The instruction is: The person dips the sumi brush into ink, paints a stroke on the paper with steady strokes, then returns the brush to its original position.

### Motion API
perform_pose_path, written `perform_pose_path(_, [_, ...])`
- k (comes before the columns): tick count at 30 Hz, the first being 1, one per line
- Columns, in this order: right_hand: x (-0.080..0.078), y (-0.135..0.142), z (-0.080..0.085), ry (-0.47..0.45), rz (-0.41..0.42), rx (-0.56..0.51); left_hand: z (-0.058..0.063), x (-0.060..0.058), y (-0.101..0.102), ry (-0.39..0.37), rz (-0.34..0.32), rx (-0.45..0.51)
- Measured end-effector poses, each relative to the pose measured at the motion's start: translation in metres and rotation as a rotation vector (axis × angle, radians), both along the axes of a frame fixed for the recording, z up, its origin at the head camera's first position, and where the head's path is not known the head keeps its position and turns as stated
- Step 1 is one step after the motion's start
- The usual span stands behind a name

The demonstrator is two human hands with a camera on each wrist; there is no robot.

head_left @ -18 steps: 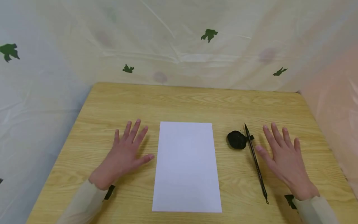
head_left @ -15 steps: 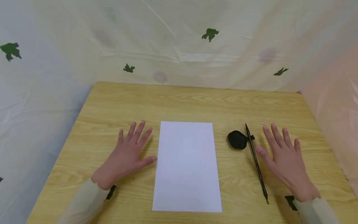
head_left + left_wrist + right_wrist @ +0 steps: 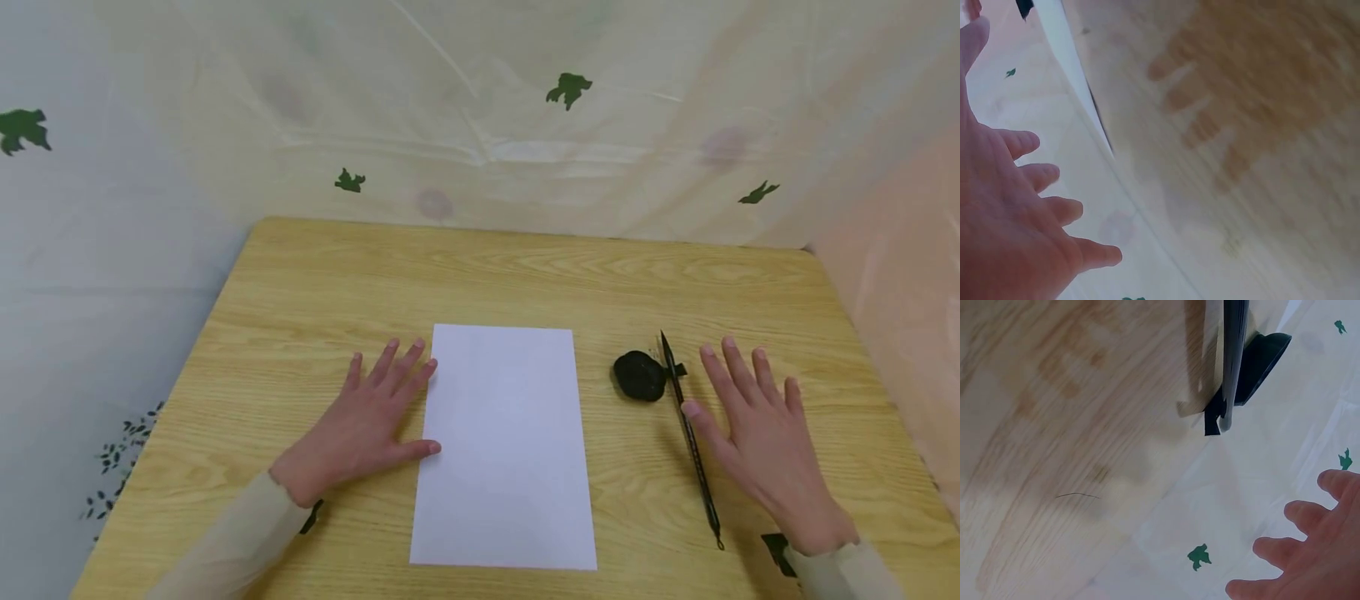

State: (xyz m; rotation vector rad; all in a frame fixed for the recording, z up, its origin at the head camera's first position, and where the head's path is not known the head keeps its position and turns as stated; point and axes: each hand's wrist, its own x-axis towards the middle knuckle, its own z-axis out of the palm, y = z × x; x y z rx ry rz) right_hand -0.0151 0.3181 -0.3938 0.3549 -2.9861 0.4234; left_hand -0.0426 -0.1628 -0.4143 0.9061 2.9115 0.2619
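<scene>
In the head view, the left hand [image 3: 358, 432] is held with fingers spread, thumb over the left edge of the paper [image 3: 506, 450] on the counter [image 3: 480, 271], and the right hand [image 3: 772, 446] is held likewise, its thumb just beside the brush [image 3: 702, 483], which is propped near its tip by the black rest [image 3: 637, 377]. In the left wrist view, the hand's shadow [image 3: 1260, 75] is cast apart from it. In the right wrist view, brush and rest are seen at the top, parted fingers at the lower right

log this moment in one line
left hand: spread, by white rectangular paper | right hand: spread, by thin black brush | held: nothing
</scene>
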Motion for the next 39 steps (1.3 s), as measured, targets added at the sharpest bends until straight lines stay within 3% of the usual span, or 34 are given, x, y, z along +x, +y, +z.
perform_pose_path(13, [0.004,-0.006,-0.004,0.013,0.015,0.013,-0.011,0.004,0.009,-0.043,-0.099,-0.028])
perform_pose_path(31, [0.004,0.013,-0.006,0.020,0.007,-0.006,-0.019,-0.010,0.009,-0.057,-0.104,-0.086])
perform_pose_path(39, [0.002,0.031,-0.002,0.031,0.079,-0.064,-0.015,-0.016,0.011,-0.095,-0.120,-0.075])
